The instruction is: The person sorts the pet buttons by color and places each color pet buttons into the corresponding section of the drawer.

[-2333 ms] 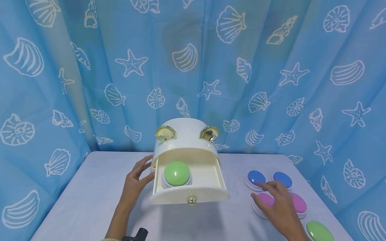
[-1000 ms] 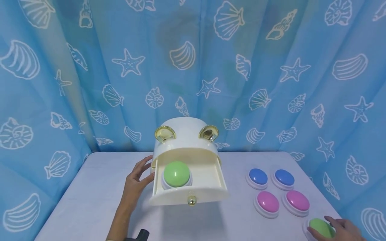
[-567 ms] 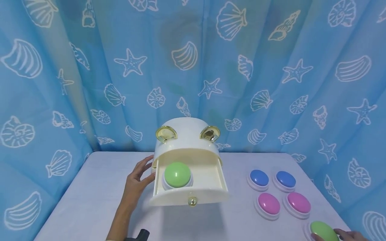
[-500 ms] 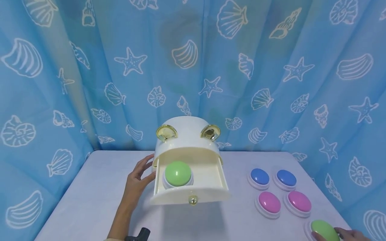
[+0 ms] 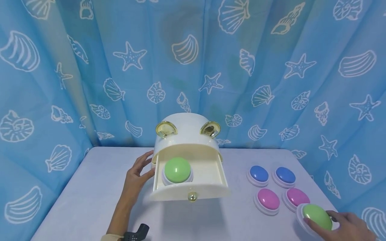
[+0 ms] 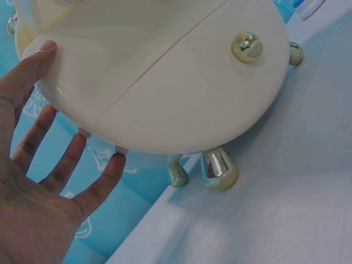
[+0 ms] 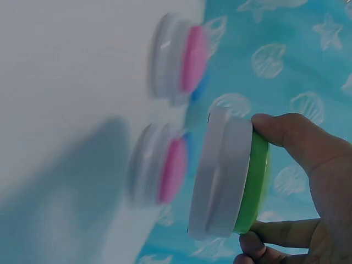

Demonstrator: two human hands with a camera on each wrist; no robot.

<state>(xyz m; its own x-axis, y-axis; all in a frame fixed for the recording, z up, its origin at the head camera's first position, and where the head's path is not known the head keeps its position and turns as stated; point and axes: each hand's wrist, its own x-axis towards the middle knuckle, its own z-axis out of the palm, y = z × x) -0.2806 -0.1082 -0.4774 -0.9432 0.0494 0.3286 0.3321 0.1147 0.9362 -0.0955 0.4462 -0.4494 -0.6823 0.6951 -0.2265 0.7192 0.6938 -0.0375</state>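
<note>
Right of box (image 5: 187, 129), right hand (image 5: 348, 228) pinches green button (image 5: 317, 216): likely light, rigid; grip sides. Left hand (image 5: 137, 179), spread, touches box.

On my right wrist view, the pink buttons (image 7: 175, 170) look blurry and nearly hide the blue buttons (image 5: 258, 173). The edge cuts the right hand (image 7: 333, 179) there. My left wrist view cuts the white box (image 6: 165, 104).

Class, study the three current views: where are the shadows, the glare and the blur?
Head: a soft shadow lies on the table below the drawer, and a small white glint on the drawer's green button; left wrist: bright reflections on the gold knob; right wrist: the two pink buttons are blurred, the held green button sharper.
</note>
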